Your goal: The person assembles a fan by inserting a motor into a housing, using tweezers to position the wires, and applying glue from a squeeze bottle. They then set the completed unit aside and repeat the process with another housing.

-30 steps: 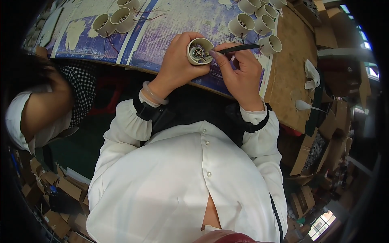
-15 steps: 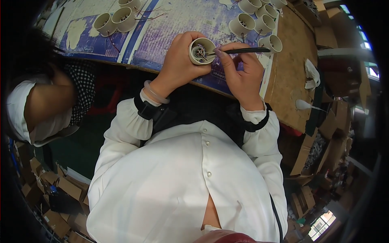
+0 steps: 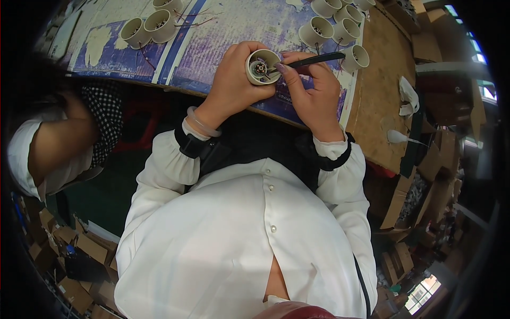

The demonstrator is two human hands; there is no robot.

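My left hand [image 3: 239, 74] is wrapped round a white cup-shaped housing [image 3: 251, 76], its mouth tipped up towards me. Inside sits a round part [image 3: 260, 69] with a dark, metallic centre. Between the thumb and fingers of my right hand [image 3: 313, 87] is a slim black tweezer-like tool [image 3: 323, 59], slanting down to the left. Its working end reaches into the housing beside the round part; the very tip is too small to make out.
Similar white housings with parts and thin wires stand on the worn blue-and-white table covering [image 3: 212, 32], at the back left [image 3: 159, 26] and back right [image 3: 316, 32]. A white dropper bottle [image 3: 396, 136] and crumpled tissue [image 3: 408, 98] lie right. Another person's arm [image 3: 64, 138] is at left.
The black tool's rear end has swung up and to the left, and my right hand has shifted slightly towards the housing. My left hand holds the housing in nearly the same place.
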